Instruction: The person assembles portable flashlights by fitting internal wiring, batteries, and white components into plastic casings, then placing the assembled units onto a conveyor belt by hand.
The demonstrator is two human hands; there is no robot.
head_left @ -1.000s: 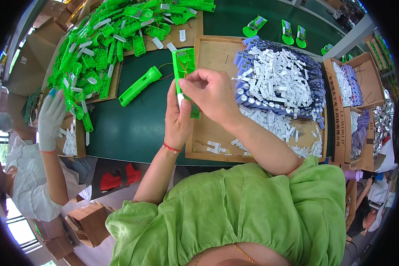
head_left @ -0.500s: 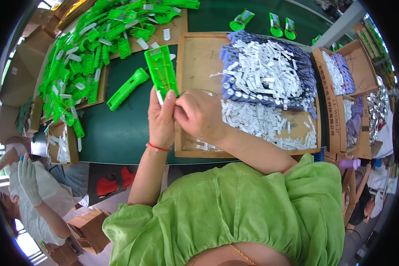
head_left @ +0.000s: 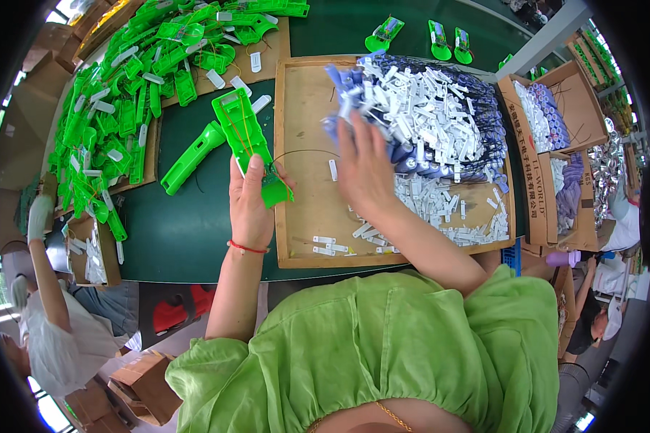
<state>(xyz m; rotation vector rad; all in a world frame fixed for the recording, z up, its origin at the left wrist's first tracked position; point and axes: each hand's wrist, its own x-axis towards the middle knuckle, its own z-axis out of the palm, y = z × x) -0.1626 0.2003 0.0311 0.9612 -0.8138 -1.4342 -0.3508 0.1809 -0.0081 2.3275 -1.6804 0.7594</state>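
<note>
My left hand (head_left: 251, 209) is closed around a long green plastic flashlight housing (head_left: 232, 123), its hollow side up. Thin red and yellow wires lie inside, and a small circuit board seems to sit near my thumb. A dark wire runs from the housing toward the wooden tray (head_left: 282, 166). My right hand (head_left: 368, 169) is over the tray, fingers stretched out and blurred, at the left side of the blue cylindrical batteries (head_left: 345, 81). Whether its fingertips touch a battery is unclear. Small white plastic strips (head_left: 426, 108) are heaped on the batteries.
Another green housing (head_left: 193, 159) lies left of my left hand. Beyond it spreads a big pile of green housings (head_left: 112, 108). A cardboard box (head_left: 520, 151) with batteries stands at the right. Several green assemblies (head_left: 440, 43) sit at the back. A co-worker's gloved hand (head_left: 40, 216) shows at far left.
My right hand has left the housing and moved right, over the batteries. My left hand still holds the housing, which has shifted slightly left and down. The co-worker's arm has moved.
</note>
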